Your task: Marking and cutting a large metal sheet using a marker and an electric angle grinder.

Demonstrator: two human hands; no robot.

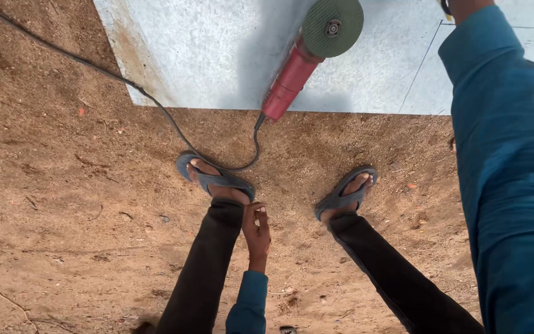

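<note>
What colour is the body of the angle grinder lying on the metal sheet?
Red, with a green disc; the angle grinder shows clearly in the head view.

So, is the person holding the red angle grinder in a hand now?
No. The red angle grinder lies alone on the grey sheet, and the left hand hangs empty by the leg.

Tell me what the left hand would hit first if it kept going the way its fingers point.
Probably the left sandal. The left hand hangs beside the trouser leg, fingers pointing down toward that foot, with the black cord just beyond. Depth is unclear, so it might meet the dirt instead.
</note>
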